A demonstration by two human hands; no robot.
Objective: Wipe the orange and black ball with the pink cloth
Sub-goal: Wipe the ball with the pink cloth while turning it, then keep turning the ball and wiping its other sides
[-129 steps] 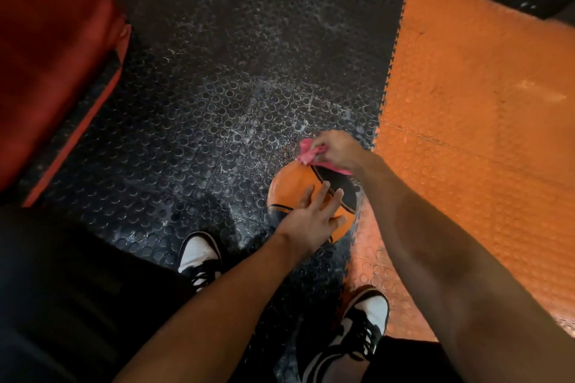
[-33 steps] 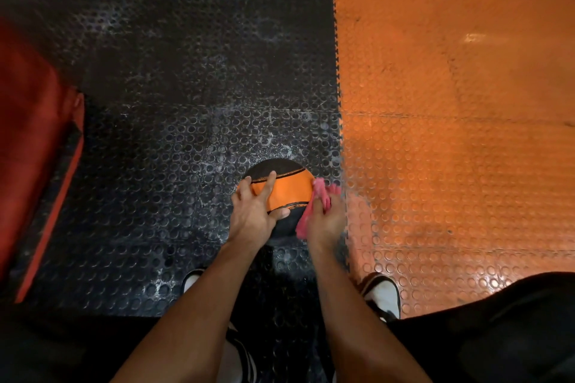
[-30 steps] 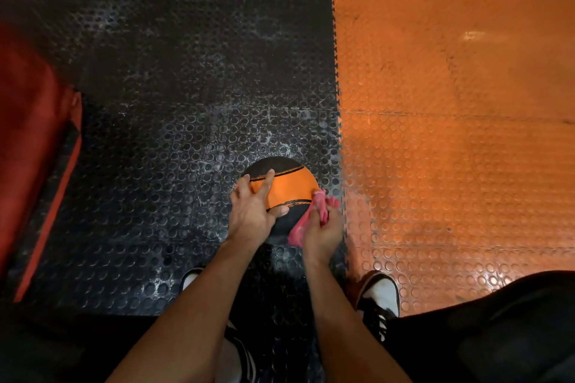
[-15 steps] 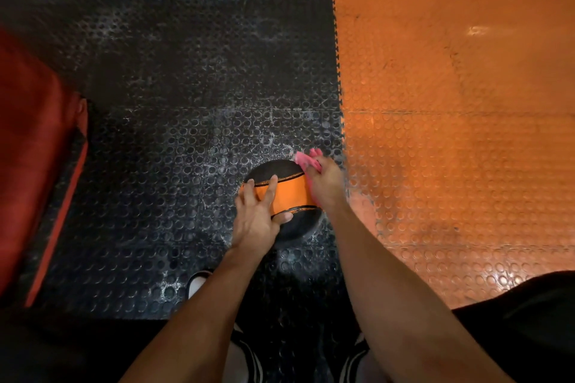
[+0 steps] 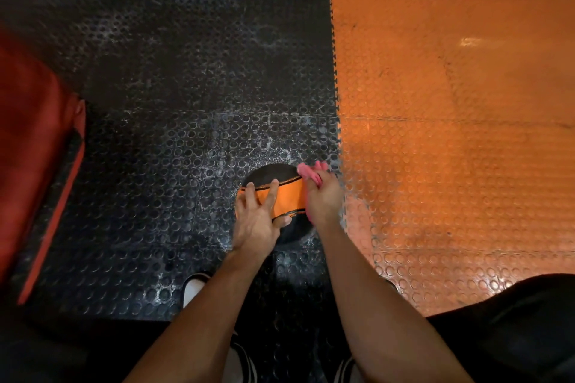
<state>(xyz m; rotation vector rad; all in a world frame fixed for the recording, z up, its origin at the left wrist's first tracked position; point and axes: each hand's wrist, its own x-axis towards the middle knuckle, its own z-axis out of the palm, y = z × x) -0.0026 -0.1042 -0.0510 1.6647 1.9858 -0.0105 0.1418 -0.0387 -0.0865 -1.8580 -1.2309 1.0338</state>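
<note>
Resting on the black studded floor mat (image 5: 155,133), just beside its toothed seam with the orange mat (image 5: 451,149): the orange and black ball (image 5: 287,196), orange band across the middle, black caps on the far and near sides. Spread over the ball's near-left side, the left hand (image 5: 256,224), fingers straight and splayed on the orange band, fingertips reaching the far black cap, thumb laid along the near black edge; nothing gripped, only pressed flat against the ball. Clenched around the pink cloth (image 5: 311,172) at the ball's right side, the right hand (image 5: 323,202), knuckles toward the orange mat, cloth bunched and sticking out beyond the fingers at the ball's far-right edge, a thin strip of pink also showing between palm and ball lower down. Pressed against the ball's right flank, so ball flanked by both hands. Left of the ball, well apart, a red padded cushion (image 5: 34,149). Nearer than the ball, a white shoe toe (image 5: 194,289) under the left forearm.
</note>
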